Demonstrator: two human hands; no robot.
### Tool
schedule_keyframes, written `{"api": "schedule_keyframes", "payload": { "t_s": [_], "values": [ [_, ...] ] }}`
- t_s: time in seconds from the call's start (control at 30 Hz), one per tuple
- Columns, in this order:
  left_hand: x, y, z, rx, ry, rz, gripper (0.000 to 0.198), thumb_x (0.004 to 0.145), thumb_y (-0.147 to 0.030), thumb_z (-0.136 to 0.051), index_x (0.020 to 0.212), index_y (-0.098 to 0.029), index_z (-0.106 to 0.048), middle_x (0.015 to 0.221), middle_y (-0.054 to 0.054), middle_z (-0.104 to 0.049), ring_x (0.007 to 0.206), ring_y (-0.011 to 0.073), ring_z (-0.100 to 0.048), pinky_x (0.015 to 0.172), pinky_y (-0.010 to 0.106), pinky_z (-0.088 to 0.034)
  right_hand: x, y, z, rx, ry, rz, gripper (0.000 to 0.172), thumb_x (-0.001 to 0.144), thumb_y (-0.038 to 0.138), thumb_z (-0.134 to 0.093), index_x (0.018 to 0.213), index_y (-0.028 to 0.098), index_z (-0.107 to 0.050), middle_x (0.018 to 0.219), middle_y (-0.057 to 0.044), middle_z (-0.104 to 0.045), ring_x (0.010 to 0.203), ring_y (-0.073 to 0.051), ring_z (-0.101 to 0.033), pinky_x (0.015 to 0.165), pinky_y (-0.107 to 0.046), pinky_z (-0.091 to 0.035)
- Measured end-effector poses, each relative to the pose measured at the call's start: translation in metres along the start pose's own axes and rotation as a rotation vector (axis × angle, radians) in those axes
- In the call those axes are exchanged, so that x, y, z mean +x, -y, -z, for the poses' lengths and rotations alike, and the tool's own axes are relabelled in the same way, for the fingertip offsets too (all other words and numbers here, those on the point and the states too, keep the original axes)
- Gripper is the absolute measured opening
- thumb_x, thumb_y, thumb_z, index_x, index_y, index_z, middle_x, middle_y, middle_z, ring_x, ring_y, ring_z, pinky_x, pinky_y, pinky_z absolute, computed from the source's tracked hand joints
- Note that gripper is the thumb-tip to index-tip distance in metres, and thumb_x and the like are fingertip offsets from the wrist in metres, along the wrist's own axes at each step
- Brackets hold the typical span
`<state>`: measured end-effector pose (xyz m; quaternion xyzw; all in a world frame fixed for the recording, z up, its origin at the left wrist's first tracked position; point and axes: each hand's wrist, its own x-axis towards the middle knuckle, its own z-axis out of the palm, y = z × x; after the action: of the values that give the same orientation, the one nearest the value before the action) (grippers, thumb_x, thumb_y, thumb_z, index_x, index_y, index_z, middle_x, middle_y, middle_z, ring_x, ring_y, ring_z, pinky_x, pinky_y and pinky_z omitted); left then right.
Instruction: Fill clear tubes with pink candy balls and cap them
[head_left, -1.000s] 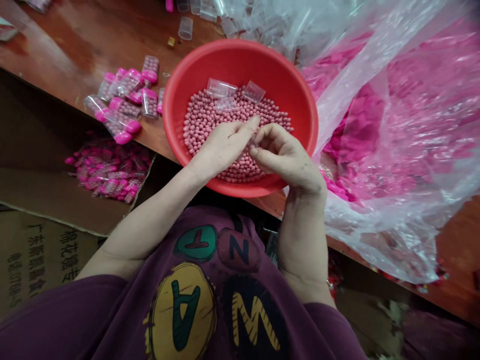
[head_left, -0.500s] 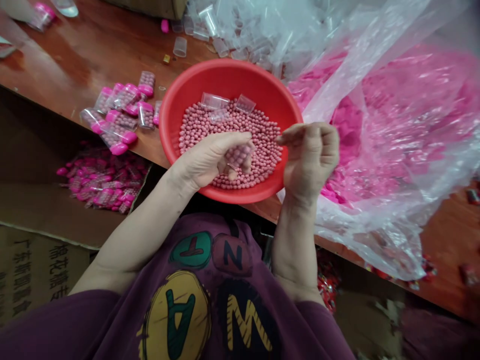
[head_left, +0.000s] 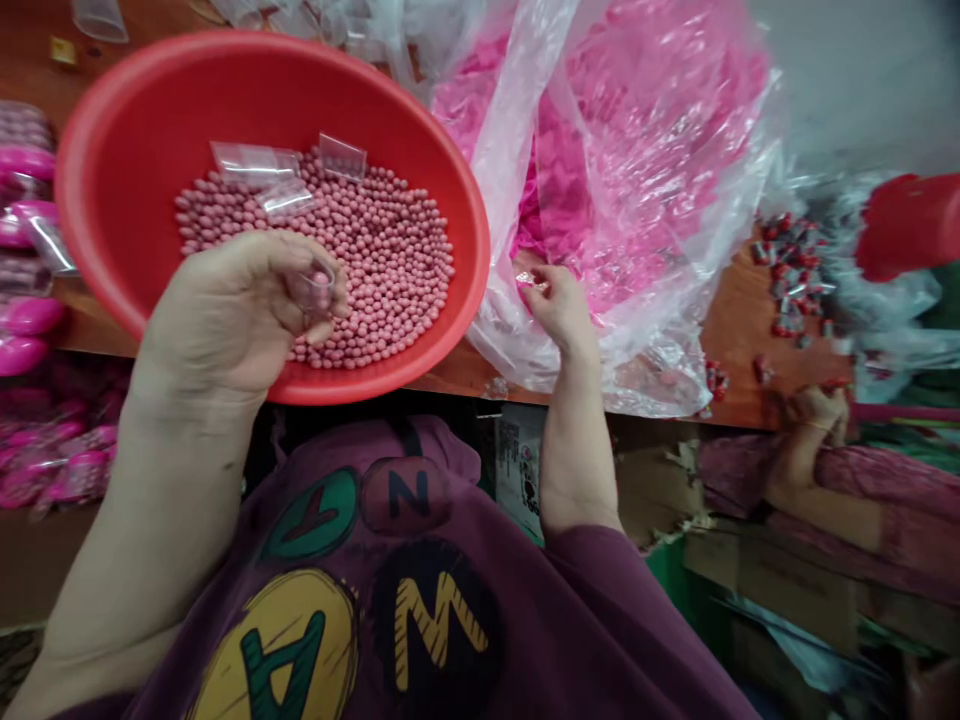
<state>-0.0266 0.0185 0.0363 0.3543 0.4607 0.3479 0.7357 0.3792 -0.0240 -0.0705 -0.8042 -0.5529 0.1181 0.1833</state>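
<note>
My left hand (head_left: pixel 232 310) is over the near left part of a red plastic bowl (head_left: pixel 461 190), its fingers curled round a small clear plastic cup (head_left: pixel 311 290). Pink balls show inside the cup. In the bowl lies a heap of pink balls (head_left: pixel 390 260), with a few more clear cups (head_left: pixel 255 163) on top. My right hand (head_left: pixel 559 305) is at the near edge of a clear plastic bag (head_left: pixel 652 375) filled with bright pink pieces (head_left: pixel 660 130). Its thumb and fingers are pinched together by a shiny transparent bit; what they grip is unclear.
Filled cups with pink caps (head_left: pixel 30 315) lie left of the bowl, and more are heaped below the table edge. Clear empty cups (head_left: pixel 101 18) lie behind. To the right are small red-and-silver items (head_left: pixel 795 270), a red container (head_left: pixel 911 225) and another person's hand (head_left: pixel 821 410).
The view has shifted right and closer. My right hand has moved from the bowl's right rim to the plastic bag. My left hand still holds the cup, now tilted differently.
</note>
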Motion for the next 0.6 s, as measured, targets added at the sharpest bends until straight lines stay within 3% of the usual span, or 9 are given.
{"api": "schedule_keyframes", "payload": {
  "t_s": [0.13,0.23,0.33,0.43,0.6],
  "values": [
    [0.004,0.006,0.004,-0.015,-0.062,0.013,0.013,0.084,-0.03,-0.074,0.072,-0.03,-0.079,0.077,0.0,-0.08,0.087,0.0236,-0.07,0.054,0.032,-0.046,0.013,0.006,-0.022,-0.132,0.042,-0.04,0.027,0.102,0.024,-0.063,0.122,0.017,-0.081,0.127,-0.021,-0.078,0.123,-0.035,-0.072,0.117,-0.054,-0.055],
    [0.005,0.008,0.005,-0.034,-0.093,0.032,0.012,0.085,-0.031,-0.075,0.073,-0.03,-0.078,0.077,0.001,-0.08,0.093,0.0263,-0.072,0.057,0.035,-0.048,0.019,0.002,-0.022,-0.169,0.04,-0.065,0.028,0.105,0.023,-0.057,0.117,0.016,-0.081,0.126,-0.022,-0.076,0.122,-0.036,-0.07,0.118,-0.055,-0.054],
    [0.005,0.007,0.004,-0.045,-0.107,0.046,0.012,0.087,-0.032,-0.077,0.075,-0.029,-0.076,0.074,0.002,-0.077,0.094,0.0275,-0.073,0.058,0.035,-0.049,0.019,-0.003,-0.018,-0.178,0.026,-0.058,0.038,0.104,0.021,-0.051,0.129,0.016,-0.08,0.134,-0.022,-0.075,0.128,-0.037,-0.067,0.118,-0.057,-0.053],
    [0.005,0.007,0.002,-0.058,-0.094,0.038,0.013,0.089,-0.033,-0.077,0.077,-0.027,-0.075,0.074,0.003,-0.075,0.098,0.0293,-0.074,0.059,0.036,-0.049,0.019,-0.001,-0.019,-0.175,0.009,-0.05,0.041,0.105,0.029,-0.055,0.138,0.02,-0.078,0.141,-0.02,-0.075,0.134,-0.039,-0.064,0.119,-0.061,-0.052],
    [0.006,0.007,-0.003,-0.115,-0.083,0.005,0.022,0.098,-0.038,-0.075,0.082,-0.025,-0.073,0.076,0.003,-0.071,0.079,0.0192,-0.066,0.054,0.03,-0.042,0.023,0.014,-0.024,-0.123,-0.037,-0.089,0.024,0.095,0.03,-0.069,0.115,0.022,-0.08,0.127,-0.017,-0.078,0.121,-0.036,-0.068,0.115,-0.058,-0.053]
  ]
}}
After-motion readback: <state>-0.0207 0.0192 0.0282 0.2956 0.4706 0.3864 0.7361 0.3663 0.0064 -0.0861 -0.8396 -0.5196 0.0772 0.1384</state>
